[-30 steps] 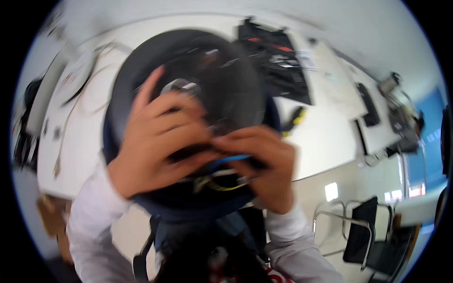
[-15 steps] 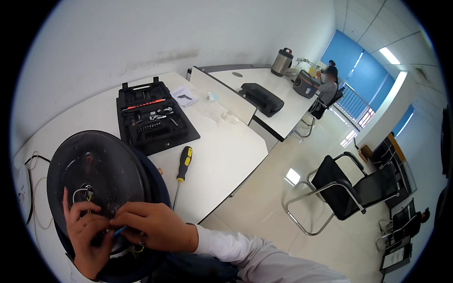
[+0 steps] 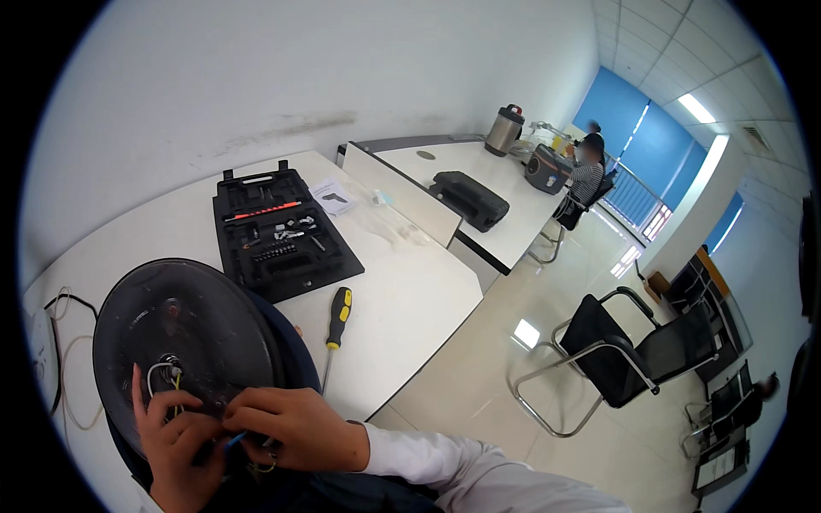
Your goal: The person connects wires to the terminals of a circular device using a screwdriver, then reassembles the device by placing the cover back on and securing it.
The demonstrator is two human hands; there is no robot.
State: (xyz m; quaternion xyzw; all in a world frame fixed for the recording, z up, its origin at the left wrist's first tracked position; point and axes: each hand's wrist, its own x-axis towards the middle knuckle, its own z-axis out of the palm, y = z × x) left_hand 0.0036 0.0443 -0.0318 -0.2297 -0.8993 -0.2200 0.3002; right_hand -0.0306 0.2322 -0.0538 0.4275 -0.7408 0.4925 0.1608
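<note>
A black round disc (image 3: 184,325) with a dark blue body (image 3: 299,355) behind it is at lower left, with white and yellow-green wires (image 3: 175,376) at its central hole. My left hand (image 3: 180,449) is against its lower part, index finger raised along the disc, the other fingers curled around something I cannot make out. Beside it, my right hand (image 3: 291,427) is pinched on a short blue wire (image 3: 235,442). A yellow-and-black screwdriver (image 3: 340,315) lies on the white desk (image 3: 410,316) to the right, near an open black toolkit (image 3: 274,235) with bits and a paper sheet (image 3: 331,195).
Cables (image 3: 81,423) lie at left. On the adjoining desk are a closed black case (image 3: 470,201), a steel flask (image 3: 505,132) and a grey box (image 3: 545,171), where a seated person (image 3: 588,179) is. A black chair (image 3: 607,350) stands on the floor at right; another person (image 3: 748,410) is beyond.
The view has swung up and rightward from looking down at the disc a second ago, so it now sits lower left. My hands stay on it, shifting only slightly.
</note>
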